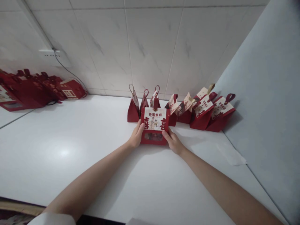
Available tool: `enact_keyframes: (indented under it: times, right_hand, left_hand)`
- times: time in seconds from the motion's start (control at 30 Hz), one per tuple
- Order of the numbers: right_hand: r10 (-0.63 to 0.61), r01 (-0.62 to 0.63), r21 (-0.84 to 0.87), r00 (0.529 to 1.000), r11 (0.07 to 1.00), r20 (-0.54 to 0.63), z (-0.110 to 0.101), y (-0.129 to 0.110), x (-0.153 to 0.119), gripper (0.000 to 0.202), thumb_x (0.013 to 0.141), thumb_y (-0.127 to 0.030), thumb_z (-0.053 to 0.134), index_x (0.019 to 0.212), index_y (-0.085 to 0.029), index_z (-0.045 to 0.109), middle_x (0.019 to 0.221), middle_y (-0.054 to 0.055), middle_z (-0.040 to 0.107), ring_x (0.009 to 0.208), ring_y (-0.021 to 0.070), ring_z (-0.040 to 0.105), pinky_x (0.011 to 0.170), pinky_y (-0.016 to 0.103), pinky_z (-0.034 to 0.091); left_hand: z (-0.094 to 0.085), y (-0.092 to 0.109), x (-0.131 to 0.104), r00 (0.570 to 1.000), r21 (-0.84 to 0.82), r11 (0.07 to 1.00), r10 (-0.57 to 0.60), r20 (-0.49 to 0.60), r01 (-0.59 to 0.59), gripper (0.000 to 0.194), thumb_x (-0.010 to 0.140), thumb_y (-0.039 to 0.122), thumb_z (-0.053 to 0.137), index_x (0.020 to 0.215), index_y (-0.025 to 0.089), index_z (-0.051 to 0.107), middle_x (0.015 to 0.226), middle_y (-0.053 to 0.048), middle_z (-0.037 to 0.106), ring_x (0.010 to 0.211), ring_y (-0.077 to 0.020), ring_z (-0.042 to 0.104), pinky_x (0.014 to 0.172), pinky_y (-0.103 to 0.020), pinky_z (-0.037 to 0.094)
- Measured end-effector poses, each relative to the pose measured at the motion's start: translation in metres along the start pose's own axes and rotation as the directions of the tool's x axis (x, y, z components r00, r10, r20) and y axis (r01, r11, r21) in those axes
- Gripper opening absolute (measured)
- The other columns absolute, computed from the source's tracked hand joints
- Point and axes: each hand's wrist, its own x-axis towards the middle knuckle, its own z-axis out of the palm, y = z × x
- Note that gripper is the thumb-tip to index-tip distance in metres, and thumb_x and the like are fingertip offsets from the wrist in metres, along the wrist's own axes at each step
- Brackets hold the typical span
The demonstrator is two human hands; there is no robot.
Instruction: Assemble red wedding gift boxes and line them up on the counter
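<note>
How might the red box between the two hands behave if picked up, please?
The red box would probably stay fairly stiff, given its flat front and straight edges. Its see-through window could be weaker, seemingly being film.

So beyond both the left hand [136,134] and the right hand [173,142] there's a tiled wall [150,47], pale with faint grey veining. Up and left of them, a white socket panel [55,58] sits on it, with a strip of trunking [36,24] running down to it and a dark cable [62,65] drooping away (kinda messy tbh). Underneath is a white countertop [105,122], glare spot on the left. Off right stands a pale blue-grey panel [269,93], with a thin whitish sheet [232,153] lying by its base.
</note>
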Motion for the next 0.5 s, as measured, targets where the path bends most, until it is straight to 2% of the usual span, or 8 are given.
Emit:
enact_keyframes:
  times: [0.07,0.13,0.37,0.43,0.5]
  right_hand:
    - [0.016,-0.015,0.033,0.999,0.999,-0.028,-0.0013,-0.0004,0.0021,0.058,0.096,-0.057,0.044,0.143,-0.025,0.046,0.147,0.004,0.053,0.139,0.0231,0.044,0.118,0.039,0.033]
    - [0.023,-0.021,0.054,0.999,0.998,-0.046,-0.0025,0.0002,0.0044,0.059,0.095,-0.059,0.044,0.143,-0.024,0.047,0.146,0.004,0.054,0.139,0.0231,0.044,0.119,0.039,0.032]
    - [0.000,0.001,0.008,0.997,1.000,-0.072,-0.0031,0.0016,0.0059,0.056,0.096,-0.058,0.042,0.138,-0.024,0.053,0.138,0.005,0.060,0.133,0.0249,0.051,0.115,0.044,0.039]
    - [-0.035,0.033,-0.028,0.996,0.999,-0.084,-0.0022,0.0011,0.0042,0.054,0.097,-0.057,0.040,0.137,-0.023,0.054,0.137,0.007,0.061,0.131,0.0253,0.053,0.113,0.044,0.041]
    - [-0.075,0.066,-0.080,0.991,0.995,-0.115,-0.0010,0.0002,0.0017,0.053,0.098,-0.055,0.041,0.138,-0.022,0.052,0.136,0.008,0.062,0.127,0.0258,0.056,0.110,0.044,0.044]
  left_hand:
    - [-0.0007,-0.0014,0.0035,0.989,-0.100,0.986,-0.129,0.071,0.136,0.058,0.096,0.054,0.043,0.142,0.018,0.046,0.148,-0.009,0.049,0.139,-0.0296,0.043,0.118,-0.045,0.032]
    - [-0.0027,-0.0021,0.0060,0.981,-0.152,0.972,-0.166,0.105,0.181,0.059,0.093,0.053,0.049,0.141,0.018,0.047,0.148,-0.010,0.050,0.138,-0.0302,0.044,0.118,-0.046,0.033]
    - [-0.0069,-0.0062,0.0045,0.980,-0.169,0.970,-0.153,0.123,0.173,0.056,0.093,0.049,0.052,0.140,0.019,0.048,0.148,-0.010,0.050,0.138,-0.0293,0.046,0.118,-0.047,0.033]
    - [-0.0069,-0.0057,0.0042,0.983,-0.139,0.978,-0.141,0.119,0.157,0.055,0.094,0.049,0.050,0.140,0.019,0.049,0.146,-0.010,0.052,0.136,-0.0295,0.047,0.117,-0.047,0.036]
    - [-0.0064,-0.0034,0.0038,0.990,-0.036,0.994,-0.104,0.100,0.108,0.055,0.096,0.049,0.046,0.142,0.019,0.048,0.146,-0.011,0.052,0.134,-0.0291,0.049,0.115,-0.047,0.038]
